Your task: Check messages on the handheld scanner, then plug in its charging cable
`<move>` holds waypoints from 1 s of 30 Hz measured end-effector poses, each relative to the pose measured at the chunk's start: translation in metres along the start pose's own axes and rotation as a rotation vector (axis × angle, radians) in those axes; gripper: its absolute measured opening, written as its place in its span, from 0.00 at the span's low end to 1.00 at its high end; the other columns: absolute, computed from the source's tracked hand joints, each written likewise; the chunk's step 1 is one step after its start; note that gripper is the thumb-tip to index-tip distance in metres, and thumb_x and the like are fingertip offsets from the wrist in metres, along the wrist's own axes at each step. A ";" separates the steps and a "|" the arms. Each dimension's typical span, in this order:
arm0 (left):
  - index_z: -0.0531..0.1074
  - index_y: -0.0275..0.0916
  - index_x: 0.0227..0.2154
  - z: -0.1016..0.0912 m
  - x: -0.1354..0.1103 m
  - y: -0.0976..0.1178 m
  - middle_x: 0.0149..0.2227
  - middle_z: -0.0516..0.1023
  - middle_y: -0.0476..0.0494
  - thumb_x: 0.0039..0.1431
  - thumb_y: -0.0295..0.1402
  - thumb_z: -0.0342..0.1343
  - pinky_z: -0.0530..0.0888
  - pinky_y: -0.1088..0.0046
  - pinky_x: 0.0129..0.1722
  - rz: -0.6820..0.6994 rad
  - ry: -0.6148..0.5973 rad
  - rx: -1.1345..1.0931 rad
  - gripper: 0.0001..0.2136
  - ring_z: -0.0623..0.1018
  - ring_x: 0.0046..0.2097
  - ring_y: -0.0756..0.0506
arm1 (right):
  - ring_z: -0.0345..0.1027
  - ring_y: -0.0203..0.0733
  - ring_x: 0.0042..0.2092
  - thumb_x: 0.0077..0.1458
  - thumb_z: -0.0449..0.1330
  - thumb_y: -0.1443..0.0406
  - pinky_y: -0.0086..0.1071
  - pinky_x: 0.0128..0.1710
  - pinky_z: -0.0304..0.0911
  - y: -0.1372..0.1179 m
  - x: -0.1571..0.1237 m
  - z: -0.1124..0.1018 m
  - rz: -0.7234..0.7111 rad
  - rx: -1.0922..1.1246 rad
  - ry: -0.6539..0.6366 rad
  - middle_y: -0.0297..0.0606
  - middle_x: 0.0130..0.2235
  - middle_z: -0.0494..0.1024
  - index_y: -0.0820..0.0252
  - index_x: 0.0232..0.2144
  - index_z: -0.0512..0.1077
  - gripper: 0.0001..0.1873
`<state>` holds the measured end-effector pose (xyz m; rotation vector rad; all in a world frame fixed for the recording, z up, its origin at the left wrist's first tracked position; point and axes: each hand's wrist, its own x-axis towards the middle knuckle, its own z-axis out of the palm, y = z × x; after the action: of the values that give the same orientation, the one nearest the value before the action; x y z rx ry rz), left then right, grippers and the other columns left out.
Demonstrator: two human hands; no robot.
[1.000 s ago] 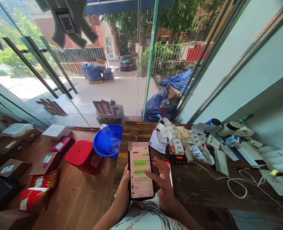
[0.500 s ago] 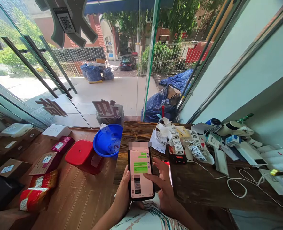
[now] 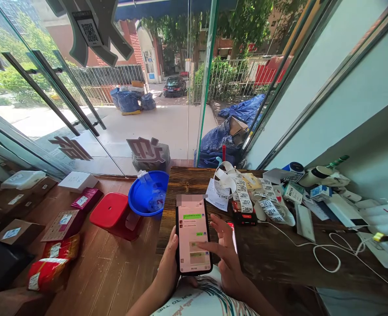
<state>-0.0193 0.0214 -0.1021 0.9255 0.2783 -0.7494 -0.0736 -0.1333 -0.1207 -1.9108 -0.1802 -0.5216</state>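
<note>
A black-framed smartphone point(image 3: 189, 250) with a pinkish chat screen and green message bubbles stands above my lap, at the table's near left corner. My left hand point(image 3: 168, 259) is wrapped round its left side, thumb along the edge. Over the lower right of the screen reaches my right hand point(image 3: 226, 250), its index finger stretched onto or just above the glass and its other fingers apart. Whether that fingertip touches cannot be made out. Partly hidden behind my right hand, a second phone with a red edge point(image 3: 233, 237) lies on the wooden table point(image 3: 266, 250).
Numbered label strips point(image 3: 244, 193) curl over a small black-and-red device point(image 3: 243, 218) on the table. White cables point(image 3: 325, 248) and boxes lie to the right. On the floor at left are a blue basin point(image 3: 137, 195), a red stool point(image 3: 110, 213) and several parcels point(image 3: 64, 224). Glass doors stand ahead.
The chat on the phone screen has scrolled, showing different messages, and the picture near the bottom is gone. Both hands stay nearly in place.
</note>
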 end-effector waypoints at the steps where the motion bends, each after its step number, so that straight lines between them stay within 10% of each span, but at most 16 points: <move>1: 0.51 0.47 0.60 -0.001 0.002 -0.001 0.49 0.74 0.37 0.46 0.52 0.60 0.76 0.73 0.17 -0.003 0.008 -0.003 0.40 0.78 0.42 0.35 | 0.38 0.61 0.64 0.60 0.39 0.46 0.60 0.60 0.43 0.000 0.001 0.000 0.011 -0.026 -0.009 0.34 0.65 0.44 0.45 0.50 0.70 0.28; 7: 0.49 0.47 0.61 -0.003 0.004 -0.003 0.48 0.75 0.35 0.44 0.56 0.59 0.72 0.69 0.09 -0.021 0.030 0.093 0.43 0.79 0.36 0.33 | 0.36 0.61 0.65 0.61 0.39 0.48 0.59 0.60 0.43 -0.001 0.006 -0.002 0.014 -0.062 -0.032 0.35 0.66 0.40 0.46 0.56 0.64 0.28; 13: 0.50 0.49 0.61 0.005 -0.004 0.001 0.52 0.72 0.37 0.51 0.51 0.57 0.72 0.78 0.15 -0.013 -0.018 0.020 0.37 0.78 0.43 0.37 | 0.40 0.59 0.64 0.61 0.43 0.50 0.57 0.59 0.42 0.001 0.005 -0.002 -0.069 0.118 0.005 0.29 0.65 0.47 0.44 0.39 0.76 0.23; 17: 0.50 0.49 0.61 0.001 -0.001 0.000 0.52 0.72 0.36 0.49 0.53 0.57 0.72 0.76 0.13 -0.026 -0.014 0.027 0.39 0.78 0.41 0.35 | 0.36 0.60 0.65 0.61 0.42 0.48 0.56 0.61 0.41 0.000 0.005 -0.002 -0.014 0.023 -0.002 0.35 0.66 0.43 0.47 0.52 0.69 0.26; 22: 0.49 0.47 0.61 -0.002 0.004 -0.001 0.48 0.75 0.35 0.46 0.55 0.58 0.71 0.72 0.10 -0.018 0.001 0.074 0.42 0.79 0.37 0.34 | 0.42 0.59 0.64 0.62 0.44 0.51 0.57 0.61 0.41 -0.002 0.006 -0.003 -0.042 0.193 0.010 0.30 0.65 0.48 0.48 0.35 0.77 0.23; 27: 0.48 0.51 0.62 0.002 -0.003 -0.001 0.52 0.73 0.38 0.52 0.50 0.56 0.74 0.75 0.17 -0.010 -0.024 -0.011 0.37 0.78 0.42 0.36 | 0.35 0.59 0.66 0.61 0.40 0.48 0.56 0.61 0.41 -0.003 0.008 -0.003 -0.004 0.027 -0.027 0.34 0.66 0.42 0.47 0.53 0.68 0.26; 30: 0.51 0.50 0.62 0.004 -0.006 0.000 0.52 0.73 0.39 0.55 0.48 0.54 0.75 0.75 0.20 -0.010 -0.035 -0.017 0.33 0.78 0.43 0.38 | 0.37 0.58 0.65 0.61 0.42 0.49 0.54 0.61 0.42 -0.004 0.008 -0.002 -0.008 0.067 -0.032 0.31 0.66 0.42 0.46 0.48 0.72 0.24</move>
<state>-0.0240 0.0204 -0.0966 0.8944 0.2579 -0.7706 -0.0688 -0.1350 -0.1134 -1.8542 -0.2233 -0.4851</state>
